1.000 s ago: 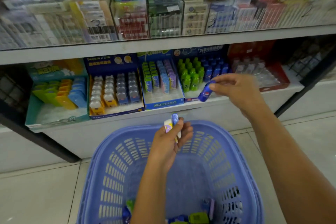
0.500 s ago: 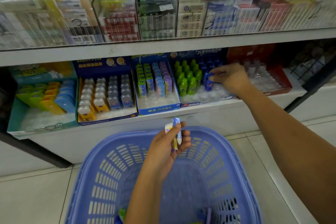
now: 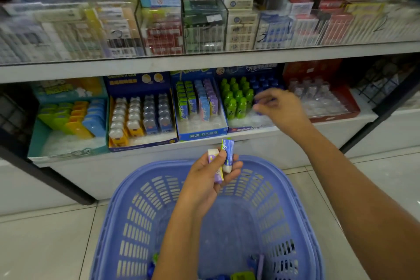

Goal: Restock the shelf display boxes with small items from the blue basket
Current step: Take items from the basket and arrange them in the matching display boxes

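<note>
A: How to place well?
B: Left hand (image 3: 210, 180) grips two small packs (image 3: 221, 161) above the blue basket (image 3: 141, 200); put them upright in the matching box (image 3: 202, 135) at the shelf's front edge.
A: And the right hand (image 3: 280, 110)?
B: Stretched over the bottle box (image 3: 247, 128), blurred; its grip I cannot tell.

The right hand (image 3: 280, 109) is motion-blurred, hiding the blue bottles (image 3: 264, 83) behind its fingers.
</note>
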### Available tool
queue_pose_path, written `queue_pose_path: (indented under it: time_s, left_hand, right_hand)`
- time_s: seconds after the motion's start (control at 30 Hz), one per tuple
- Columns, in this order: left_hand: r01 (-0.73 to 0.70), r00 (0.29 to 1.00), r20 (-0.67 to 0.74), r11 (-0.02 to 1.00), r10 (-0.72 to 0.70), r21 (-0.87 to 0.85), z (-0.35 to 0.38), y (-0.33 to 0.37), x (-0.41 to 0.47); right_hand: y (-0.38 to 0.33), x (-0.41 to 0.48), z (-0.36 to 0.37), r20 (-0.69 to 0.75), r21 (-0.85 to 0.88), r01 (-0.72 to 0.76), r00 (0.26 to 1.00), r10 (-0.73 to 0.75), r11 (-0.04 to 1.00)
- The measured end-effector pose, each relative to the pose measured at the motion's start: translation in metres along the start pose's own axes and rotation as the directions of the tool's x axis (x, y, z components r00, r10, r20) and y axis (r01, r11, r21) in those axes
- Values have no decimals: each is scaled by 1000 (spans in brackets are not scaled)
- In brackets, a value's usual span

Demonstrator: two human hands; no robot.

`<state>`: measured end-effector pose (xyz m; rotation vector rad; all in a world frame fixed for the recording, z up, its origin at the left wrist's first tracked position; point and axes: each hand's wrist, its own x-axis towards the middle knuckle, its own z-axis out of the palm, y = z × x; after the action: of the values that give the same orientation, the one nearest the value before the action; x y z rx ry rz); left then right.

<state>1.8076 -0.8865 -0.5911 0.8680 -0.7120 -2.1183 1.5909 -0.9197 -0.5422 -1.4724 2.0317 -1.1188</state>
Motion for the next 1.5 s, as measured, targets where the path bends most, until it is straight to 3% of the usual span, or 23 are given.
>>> queue_pose_path:
  time_s: [0.07,0.13,0.23,0.33,0.43,0.53,0.6,0.7,0.83,1.1,1.23,1.5]
  left_hand:
    - [-40,998,-39,999,41,19,-2,2,-2]
    - [-118,989,-73,988,126,101,-3,5,-5]
    - [-259,946,-84,887,313,382,-9,11,-10]
    - [-308,911,-129,855,391,416,-19,21,-16]
    - [-365,882,-134,836,451,409,-29,32,-19]
    - [-395,858,-160,827,487,400,-35,38,-21]
    - [-368,859,-235,868,454,333,-41,40,-22]
    - [-262,879,-315,914,358,309,-54,45,-24]
    - [-172,922,-307,960,236,222,-61,54,-25]
    - [-69,949,-306,996,83,55,-67,58,-18]
    - [-80,959,-277,995,60,-61,-68,57,-16]
    - [-102,961,-271,986,63,-133,-63,55,-14]
  right_hand:
    - [-20,-31,9,216,228,-29,976,-22,973]
    - [-37,-55,19,321,337,-48,945,-66,940]
    - [-51,-72,35,343,210,46,932,-117,977]
    - [-53,-74,47,347,80,65,934,-89,995]
    - [-58,-76,57,381,290,-114,925,-6,950]
    - [-67,-70,68,329,390,-100,944,-37,916]
    - [-73,-54,71,203,374,-23,977,-58,927]
    - [-79,-15,75,41,130,90,995,-96,987]
    - [-79,22,92,109,-126,176,981,-163,976]
    - [-78,47,108,318,-239,209,940,-127,948]
    - [-76,50,106,283,-164,195,948,-143,967]
    - [-71,50,103,203,-96,214,960,-192,972]
